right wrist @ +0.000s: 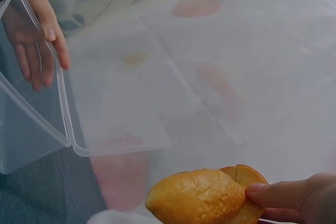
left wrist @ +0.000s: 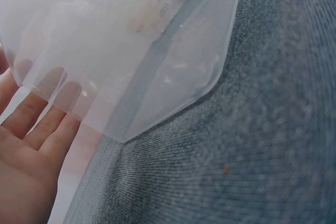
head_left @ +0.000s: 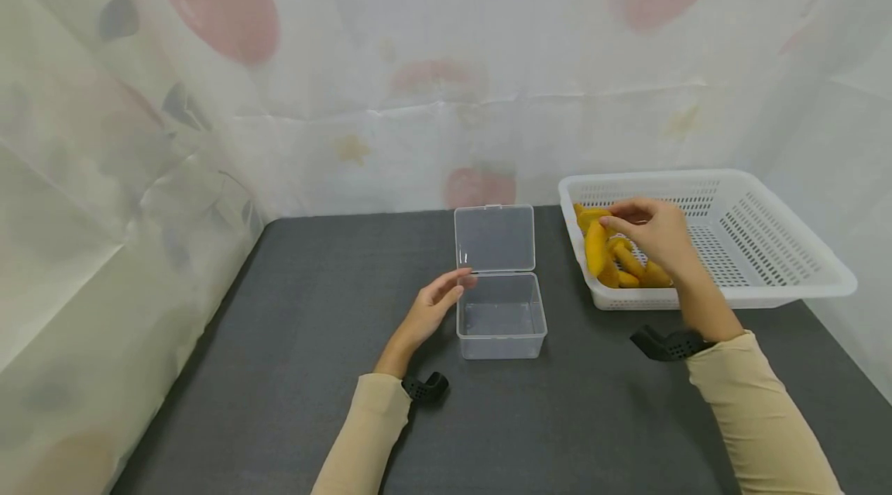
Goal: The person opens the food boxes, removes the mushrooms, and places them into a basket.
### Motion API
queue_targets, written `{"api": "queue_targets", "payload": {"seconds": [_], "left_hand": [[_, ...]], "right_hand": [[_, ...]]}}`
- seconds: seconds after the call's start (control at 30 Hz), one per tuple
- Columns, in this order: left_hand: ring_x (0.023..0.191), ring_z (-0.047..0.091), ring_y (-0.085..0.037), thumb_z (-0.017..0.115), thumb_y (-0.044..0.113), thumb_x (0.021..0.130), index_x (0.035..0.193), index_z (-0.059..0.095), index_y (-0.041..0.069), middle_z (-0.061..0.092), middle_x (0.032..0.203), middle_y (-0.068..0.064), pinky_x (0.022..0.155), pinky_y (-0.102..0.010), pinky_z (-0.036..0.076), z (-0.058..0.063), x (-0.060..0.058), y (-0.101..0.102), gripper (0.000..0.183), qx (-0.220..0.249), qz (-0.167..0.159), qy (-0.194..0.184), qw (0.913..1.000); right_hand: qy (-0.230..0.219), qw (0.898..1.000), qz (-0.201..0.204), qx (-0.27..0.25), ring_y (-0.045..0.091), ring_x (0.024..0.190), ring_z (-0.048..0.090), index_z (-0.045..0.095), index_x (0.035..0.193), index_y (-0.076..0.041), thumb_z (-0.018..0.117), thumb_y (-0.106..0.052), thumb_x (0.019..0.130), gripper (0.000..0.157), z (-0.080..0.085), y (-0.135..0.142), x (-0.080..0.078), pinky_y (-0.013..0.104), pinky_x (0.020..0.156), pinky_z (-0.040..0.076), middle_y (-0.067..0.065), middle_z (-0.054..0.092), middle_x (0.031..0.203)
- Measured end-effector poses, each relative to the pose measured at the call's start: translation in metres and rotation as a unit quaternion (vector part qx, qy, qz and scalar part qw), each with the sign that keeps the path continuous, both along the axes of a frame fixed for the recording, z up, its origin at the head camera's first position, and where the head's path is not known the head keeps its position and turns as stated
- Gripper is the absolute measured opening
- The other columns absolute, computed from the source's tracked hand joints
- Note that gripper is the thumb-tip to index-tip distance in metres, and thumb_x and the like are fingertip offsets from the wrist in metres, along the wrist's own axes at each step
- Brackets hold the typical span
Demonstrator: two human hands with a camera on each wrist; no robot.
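Note:
A clear plastic box [head_left: 502, 348] stands on the dark cloth with its hinged lid [head_left: 495, 238] raised at the back. My left hand [head_left: 425, 317] is at the box's left side near the hinge. Its fingers [left wrist: 44, 121] look nearly straight and lie against the clear plastic. Over the left end of a white basket [head_left: 794, 293], my right hand [head_left: 658, 235] pinches a golden bread roll [right wrist: 194, 198] between thumb and fingers. Several more yellow rolls [head_left: 627, 261] lie below it in the basket; the hand and wrist partly hide them.
The basket stands at the right rear of the dark tabletop [head_left: 293, 371], to the right of the box. Behind the table hangs a patterned white curtain [head_left: 390, 30], and another curtain [head_left: 77, 262] runs along the left edge.

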State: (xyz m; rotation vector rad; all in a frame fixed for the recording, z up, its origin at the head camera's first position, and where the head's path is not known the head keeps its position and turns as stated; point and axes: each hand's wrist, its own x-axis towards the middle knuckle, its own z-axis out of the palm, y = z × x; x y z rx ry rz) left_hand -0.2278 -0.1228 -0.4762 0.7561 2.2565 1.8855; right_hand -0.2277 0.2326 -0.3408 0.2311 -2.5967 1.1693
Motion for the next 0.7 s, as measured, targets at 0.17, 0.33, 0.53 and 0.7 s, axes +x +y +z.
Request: {"api": "queue_targets", "payload": {"seconds": [0.17,0.33,0.53,0.7], "left_hand": [[0.133,0.049,-0.037,0.044,0.015,0.103,0.141,0.047,0.007,0.056,0.137,-0.023,0.101,-0.01,0.041,0.001,0.0,0.001,0.039,0.005,-0.002,-0.003,1.0],[0.134,0.049,-0.037,0.044,0.016,0.103,0.141,0.047,0.007,0.056,0.137,-0.023,0.101,-0.01,0.041,0.002,0.001,0.001,0.039,0.007,-0.002,-0.006,1.0],[0.134,0.049,-0.036,0.045,0.017,0.103,0.141,0.047,0.007,0.056,0.138,-0.022,0.105,-0.016,0.042,0.001,0.001,0.0,0.039,0.009,-0.002,-0.007,0.9999],[0.134,0.049,-0.035,0.044,0.017,0.103,0.141,0.047,0.007,0.056,0.138,-0.021,0.112,-0.042,0.041,0.002,0.001,0.0,0.039,0.003,-0.001,-0.002,1.0]], "right_hand": [[-0.014,1.0,-0.011,0.008,-0.026,0.072,0.046,0.068,0.112,0.003,0.066,-0.032,0.091,0.04,-0.002,0.006,-0.003,0.001,0.069,0.039,0.029,0.068,0.111],[-0.037,0.999,-0.023,0.016,-0.022,0.073,0.045,0.067,0.115,0.003,0.063,-0.036,0.093,0.045,-0.006,0.011,-0.007,0.01,0.074,0.045,0.029,0.067,0.114],[-0.05,0.998,-0.028,0.016,-0.014,0.075,0.052,0.065,0.118,0.005,0.059,-0.035,0.095,0.046,-0.015,0.015,-0.011,0.043,0.089,0.053,0.031,0.066,0.115],[-0.043,0.998,-0.026,0.03,0.034,0.101,0.067,0.064,0.12,0.005,0.058,-0.033,0.097,0.045,-0.023,0.016,-0.014,0.04,0.084,0.055,0.03,0.066,0.118]]}}
